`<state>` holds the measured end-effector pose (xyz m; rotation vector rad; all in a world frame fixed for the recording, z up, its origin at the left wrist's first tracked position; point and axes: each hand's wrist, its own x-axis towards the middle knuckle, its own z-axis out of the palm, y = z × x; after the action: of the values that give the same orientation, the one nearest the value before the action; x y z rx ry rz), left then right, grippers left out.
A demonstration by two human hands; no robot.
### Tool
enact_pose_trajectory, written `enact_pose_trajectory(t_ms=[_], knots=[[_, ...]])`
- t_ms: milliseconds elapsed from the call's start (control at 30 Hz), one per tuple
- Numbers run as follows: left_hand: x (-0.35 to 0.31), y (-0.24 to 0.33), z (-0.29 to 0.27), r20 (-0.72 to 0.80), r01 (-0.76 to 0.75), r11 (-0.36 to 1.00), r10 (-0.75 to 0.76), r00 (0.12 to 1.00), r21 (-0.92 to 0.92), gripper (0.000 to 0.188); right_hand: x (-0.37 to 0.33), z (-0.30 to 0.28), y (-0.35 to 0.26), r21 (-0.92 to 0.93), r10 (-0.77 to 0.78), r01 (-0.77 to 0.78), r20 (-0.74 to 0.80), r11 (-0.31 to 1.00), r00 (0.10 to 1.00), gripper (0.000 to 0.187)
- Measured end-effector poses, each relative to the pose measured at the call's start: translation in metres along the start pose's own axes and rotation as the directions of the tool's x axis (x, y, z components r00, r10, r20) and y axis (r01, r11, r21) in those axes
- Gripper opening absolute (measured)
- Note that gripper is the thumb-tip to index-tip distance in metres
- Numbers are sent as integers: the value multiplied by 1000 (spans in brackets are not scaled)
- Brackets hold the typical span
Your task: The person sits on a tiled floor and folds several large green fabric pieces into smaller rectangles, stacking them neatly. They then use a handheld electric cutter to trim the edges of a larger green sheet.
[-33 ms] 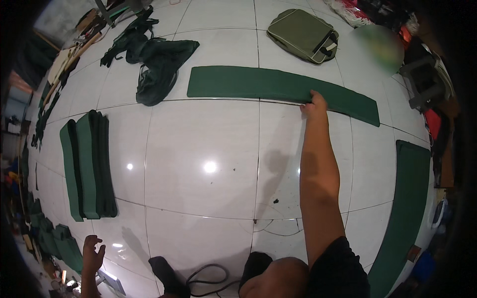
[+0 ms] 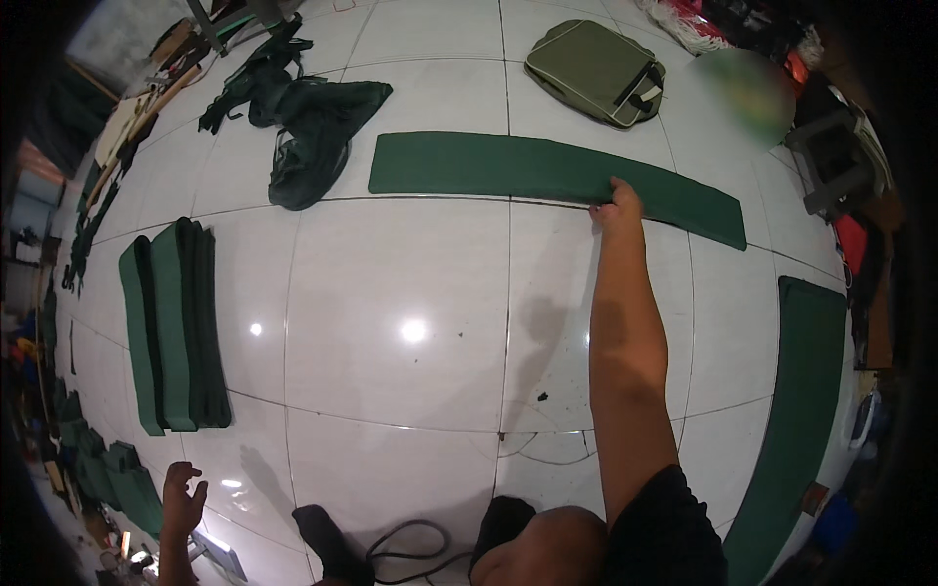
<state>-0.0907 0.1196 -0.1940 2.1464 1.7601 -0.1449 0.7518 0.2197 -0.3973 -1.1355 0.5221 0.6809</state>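
Observation:
A long dark-green flat strip, fabric by its look, (image 2: 469, 164) lies across the tiled floor ahead of me. My right hand (image 2: 619, 205) reaches out to its near edge, right of the middle, with fingers bent over the strip; part of the grip is hidden. My left hand (image 2: 183, 493) hovers at lower left, empty, fingers loosely curved and thumb apart. Just beyond it, a stack of folded green strips (image 2: 174, 327) rests on the floor. A further long green strip (image 2: 796, 391) runs along the right side.
At far left lies a heap of dark-green cloth (image 2: 313, 127). An olive bag (image 2: 594, 70) sits beyond the strip. A black cable (image 2: 420, 527) loops between my feet. Grey stool legs (image 2: 831, 161) stand at right. More green pieces (image 2: 127, 479) lie at lower left.

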Motion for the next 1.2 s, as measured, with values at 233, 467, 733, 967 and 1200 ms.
enact_pose_trajectory(t_ms=[233, 467, 733, 967, 1200], knots=[[-1, 4, -9, 1, 33, 999, -33, 999, 40, 26, -2, 12, -8, 27, 30, -32, 90, 999, 995, 39], [-9, -28, 4, 18, 87, 996, -87, 996, -5, 23, 29, -4, -2, 15, -235, 235, -3, 972, 972, 45], [46, 15, -27, -64, -13, 988, 3, 998, -156, 19, -122, 5, -53, -141, -575, 665, 393, 734, 718, 38], [148, 198, -87, -52, -297, 826, 311, 949, -479, 26, -272, 6, -64, -30, -375, 641, 790, 767, 485, 34], [178, 351, -70, -239, -490, 458, 502, 831, -742, 50, -379, 18, -68, 89, -264, 569, 936, 817, 233, 35]])
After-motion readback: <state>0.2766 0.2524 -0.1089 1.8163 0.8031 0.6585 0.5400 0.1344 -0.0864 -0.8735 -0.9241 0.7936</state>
